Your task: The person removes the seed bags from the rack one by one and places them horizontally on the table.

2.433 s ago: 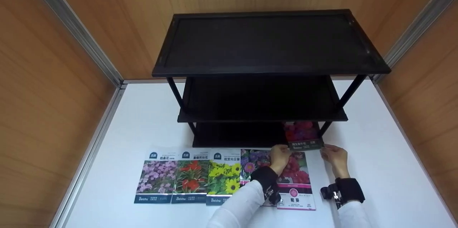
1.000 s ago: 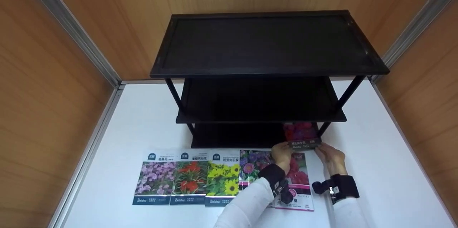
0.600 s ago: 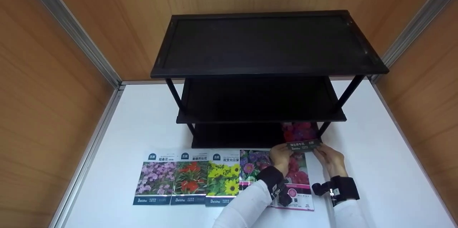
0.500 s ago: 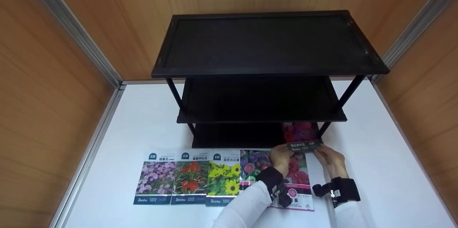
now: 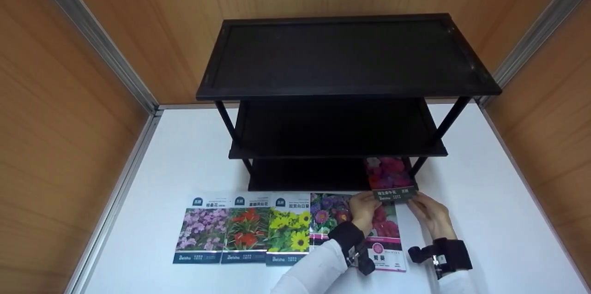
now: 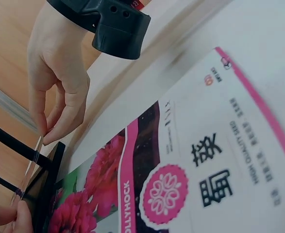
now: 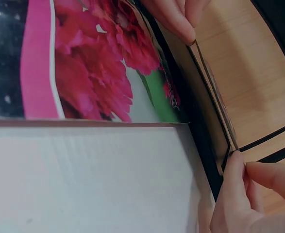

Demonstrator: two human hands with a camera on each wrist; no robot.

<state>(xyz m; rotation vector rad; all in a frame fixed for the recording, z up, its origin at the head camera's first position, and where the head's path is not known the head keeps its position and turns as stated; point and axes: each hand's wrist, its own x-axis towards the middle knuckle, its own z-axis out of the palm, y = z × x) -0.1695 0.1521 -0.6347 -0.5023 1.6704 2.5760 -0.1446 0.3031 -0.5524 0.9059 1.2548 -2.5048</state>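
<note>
At the right end of the bottom shelf is a seed packet (image 5: 391, 178) with pink and red flowers and a dark lower band. My left hand (image 5: 363, 211) pinches its lower left corner, and my right hand (image 5: 434, 214) pinches the lower right one. The right wrist view shows the packet edge-on (image 7: 215, 102) between the fingertips of both hands. Part of its top is hidden under the middle shelf. Below my left hand lies a hollyhock seed packet (image 5: 385, 257), flat on the table and partly covered by that hand and wrist.
A black three-tier rack (image 5: 346, 58) stands against the wooden back wall. In a row before it lie packets with purple flowers (image 5: 203, 229), red flowers (image 5: 246, 229), yellow flowers (image 5: 288, 229) and mixed asters (image 5: 325, 211). Wooden panels (image 5: 69, 123) enclose the white table (image 5: 138, 220).
The held packet has come slightly toward me, and more of its flower picture shows below the middle shelf. Both hands have shifted a little toward me with it. The row of packets has not moved.
</note>
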